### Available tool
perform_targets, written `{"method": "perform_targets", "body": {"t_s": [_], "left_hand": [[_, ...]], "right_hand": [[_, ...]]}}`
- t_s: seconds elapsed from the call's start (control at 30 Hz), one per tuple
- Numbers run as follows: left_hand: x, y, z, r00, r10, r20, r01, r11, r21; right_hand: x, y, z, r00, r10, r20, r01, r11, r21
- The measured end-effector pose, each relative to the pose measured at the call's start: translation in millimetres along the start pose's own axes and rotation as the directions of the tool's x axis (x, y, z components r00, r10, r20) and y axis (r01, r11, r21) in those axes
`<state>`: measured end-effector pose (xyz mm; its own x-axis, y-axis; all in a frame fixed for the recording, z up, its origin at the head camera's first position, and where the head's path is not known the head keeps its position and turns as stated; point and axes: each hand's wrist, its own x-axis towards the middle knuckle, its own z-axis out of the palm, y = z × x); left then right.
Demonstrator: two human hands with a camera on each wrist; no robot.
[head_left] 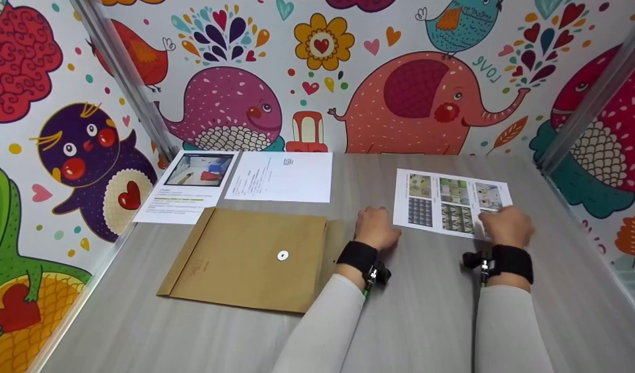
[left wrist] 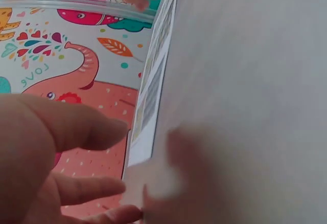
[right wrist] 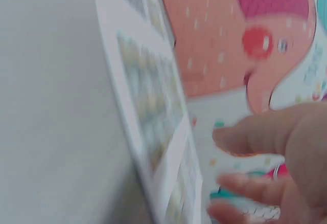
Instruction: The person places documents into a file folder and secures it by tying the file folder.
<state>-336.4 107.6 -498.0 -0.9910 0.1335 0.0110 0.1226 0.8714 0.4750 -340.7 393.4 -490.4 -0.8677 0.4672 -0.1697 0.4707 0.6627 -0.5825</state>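
White printed sheet point(head_left: 450, 202) with photo grids lies flat on the grey table point(head_left: 431, 311), long axis running left to right just ahead of both hands. Right hand point(head_left: 505, 226) rests on its near right corner, fingers loosely bent; left hand point(head_left: 375, 228), relaxed, touches its left edge.

A small recording booth: grey table point(head_left: 431, 321), cartoon-animal wall panels point(head_left: 400, 98), metal corner posts point(head_left: 126, 77).
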Motion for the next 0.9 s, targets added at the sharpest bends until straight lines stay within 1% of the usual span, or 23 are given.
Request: {"method": "perform_targets", "body": {"t_s": [0.03,0.1,0.13,0.2,0.27,0.3,0.37,0.43,0.5,0.63,0.7,0.77,0.9], "left_hand": [[1.5,0.9,1.2,1.000,-0.008,-0.003,0.007,1.000,-0.009],[4.3,2.0,3.1,0.999,-0.039,-0.010,0.038,0.998,-0.045],[5.5,2.3,3.8,0.998,-0.059,-0.011,0.058,0.996,-0.072],[7.7,2.6,4.8,0.995,-0.096,-0.013,0.094,0.988,-0.124],[9.2,3.1,5.8,0.994,-0.112,-0.008,0.109,0.979,-0.174],[9.7,3.6,6.6,0.994,-0.108,0.001,0.106,0.975,-0.195],[10.4,5.2,8.1,0.996,-0.083,0.014,0.084,0.971,-0.225],[10.5,7.5,9.2,0.998,-0.062,0.018,0.064,0.966,-0.252],[10.7,9.6,10.2,0.998,-0.053,0.020,0.056,0.963,-0.262],[11.0,11.3,10.9,0.998,-0.065,0.008,0.065,0.966,-0.252],[11.1,11.3,11.2,0.998,-0.066,0.002,0.065,0.968,-0.243],[11.4,11.0,11.3,0.998,-0.064,-0.006,0.061,0.973,-0.224],[10.7,11.6,10.9,0.998,-0.063,-0.002,0.062,0.977,-0.205]], "right_hand": [[1,5,-2,0.998,0.062,-0.026,-0.062,0.998,0.010],[3,14,-7,0.986,0.163,-0.029,-0.163,0.986,0.027],[4,17,-8,0.981,0.191,-0.021,-0.191,0.981,0.020],[5,22,-11,0.978,0.208,-0.010,-0.208,0.978,-0.016],[5,25,-12,0.982,0.189,0.013,-0.189,0.981,-0.051],[4,25,-13,0.986,0.167,0.028,-0.164,0.984,-0.071],[2,23,-14,0.992,0.116,0.058,-0.110,0.989,-0.104],[1,21,-16,0.994,0.066,0.090,-0.056,0.992,-0.111],[-1,18,-19,0.991,0.026,0.133,-0.011,0.993,-0.116],[-2,15,-25,0.975,-0.031,0.220,0.064,0.987,-0.145],[-2,16,-27,0.970,-0.049,0.239,0.088,0.984,-0.156],[-3,16,-27,0.975,-0.030,0.222,0.061,0.989,-0.134],[-7,16,-23,0.989,0.054,0.135,-0.045,0.997,-0.068]]}}
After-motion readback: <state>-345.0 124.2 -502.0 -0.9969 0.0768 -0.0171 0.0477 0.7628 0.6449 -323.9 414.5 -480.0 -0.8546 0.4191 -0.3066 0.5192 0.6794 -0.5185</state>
